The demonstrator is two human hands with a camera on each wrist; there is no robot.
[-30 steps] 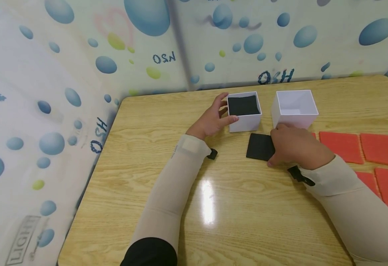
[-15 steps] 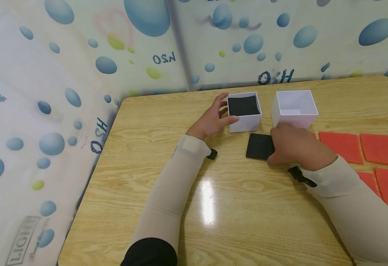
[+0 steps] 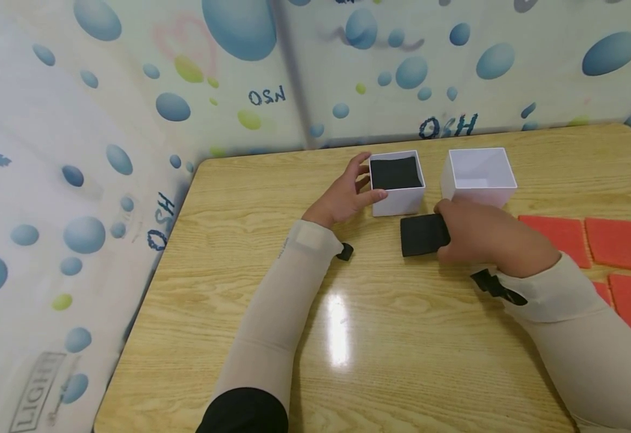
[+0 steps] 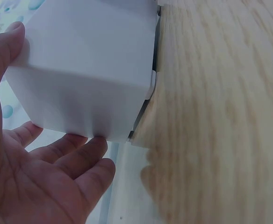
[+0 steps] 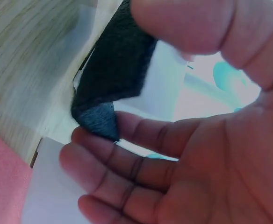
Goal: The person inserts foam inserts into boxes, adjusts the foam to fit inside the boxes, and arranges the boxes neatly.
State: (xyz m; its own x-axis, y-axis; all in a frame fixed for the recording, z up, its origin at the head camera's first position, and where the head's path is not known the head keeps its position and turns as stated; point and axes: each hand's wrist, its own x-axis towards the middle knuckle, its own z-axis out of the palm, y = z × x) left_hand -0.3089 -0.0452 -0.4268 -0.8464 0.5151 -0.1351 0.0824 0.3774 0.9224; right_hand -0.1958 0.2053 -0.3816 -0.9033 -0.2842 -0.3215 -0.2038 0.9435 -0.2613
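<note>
My left hand (image 3: pixel 342 195) holds a white square box (image 3: pixel 399 202) from its left side, thumb at the front and fingers toward the back. In the left wrist view the thumb and fingertips touch the walls of the white box (image 4: pixel 80 98). Black felt squares (image 3: pixel 395 172) fill that box near its rim. With my right hand (image 3: pixel 485 234) I pinch a black felt square (image 3: pixel 422 234) by its right side, in front of the boxes. The right wrist view shows this felt square (image 5: pixel 113 60) bent between thumb and fingers.
A second white box (image 3: pixel 483 174) stands to the right, with no contents seen inside. Several red felt squares (image 3: pixel 621 243) lie in rows at the right of the wooden table (image 3: pixel 239 240). Behind the table hangs a patterned wall covering (image 3: pixel 315 72).
My right hand has taken hold of the black felt square and lifted it slightly, the wrist shifting a little right. The left hand and both boxes look unmoved.
</note>
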